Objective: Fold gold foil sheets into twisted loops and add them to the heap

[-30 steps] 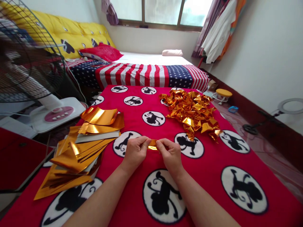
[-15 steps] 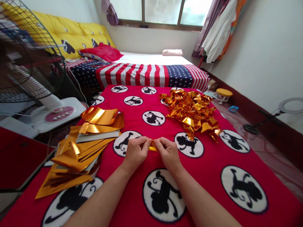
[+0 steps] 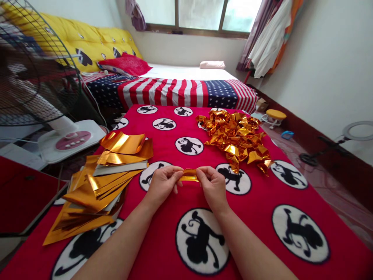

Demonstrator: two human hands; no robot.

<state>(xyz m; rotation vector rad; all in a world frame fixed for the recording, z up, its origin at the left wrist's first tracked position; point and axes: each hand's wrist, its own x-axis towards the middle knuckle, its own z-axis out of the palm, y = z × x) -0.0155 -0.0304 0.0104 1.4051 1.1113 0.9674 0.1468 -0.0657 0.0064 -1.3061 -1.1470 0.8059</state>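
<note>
A folded strip of gold foil paper [image 3: 190, 175] is stretched level between my two hands, just above the red cloth [image 3: 163, 149]. My left hand [image 3: 163, 183] pinches its left end between thumb and fingers. At the other end my right hand [image 3: 214, 184] grips the strip in the same way. To the left lies a loose stack of flat gold foil sheets [image 3: 96, 194], some showing pale undersides. Beyond my right hand is a heap of folded gold foil pieces [image 3: 236, 136]. The fingertips behind the strip are partly hidden.
A fan [image 3: 70, 142] stands close by on the left, beside a dark red panel [image 3: 27, 194]. Past the cloth's far edge is a bed with a stars-and-stripes cover [image 3: 175, 91]. A yellow stool [image 3: 276, 114] and a ring light stand [image 3: 346, 134] are on the right.
My hands have moved apart, the left one leftward and the right one slightly rightward. More of the gold foil strip shows between them now. The stack and heap are unchanged.
</note>
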